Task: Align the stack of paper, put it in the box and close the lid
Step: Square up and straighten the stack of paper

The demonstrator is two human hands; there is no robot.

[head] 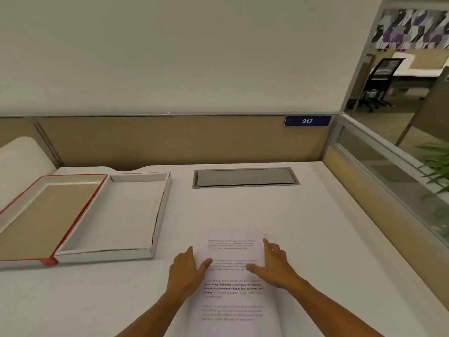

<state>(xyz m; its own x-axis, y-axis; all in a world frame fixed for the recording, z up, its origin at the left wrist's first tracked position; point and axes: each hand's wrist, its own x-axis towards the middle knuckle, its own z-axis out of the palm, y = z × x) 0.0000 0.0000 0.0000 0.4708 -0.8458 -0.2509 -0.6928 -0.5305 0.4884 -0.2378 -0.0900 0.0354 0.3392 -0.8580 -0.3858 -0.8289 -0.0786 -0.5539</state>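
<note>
Paper stack (233, 276) sits lower centre of the frame, left hand (185, 271) and right hand (273, 262) spread flat along its sides, pinching nothing. I'd squeeze both edges inward evenly; box (159, 215) waits open at middle left.

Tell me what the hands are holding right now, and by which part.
Nothing is lifted. The left hand and right hand rest against the paper stack's long side edges, thumbs on the top sheet.

A white desk (291, 215) has a grey cable hatch (245, 177) near its far edge, below a tan partition (170, 139) bearing a "217" plate (307, 121). Beyond the right-hand glass divider (388, 166) stands a black office chair (381, 79).
</note>
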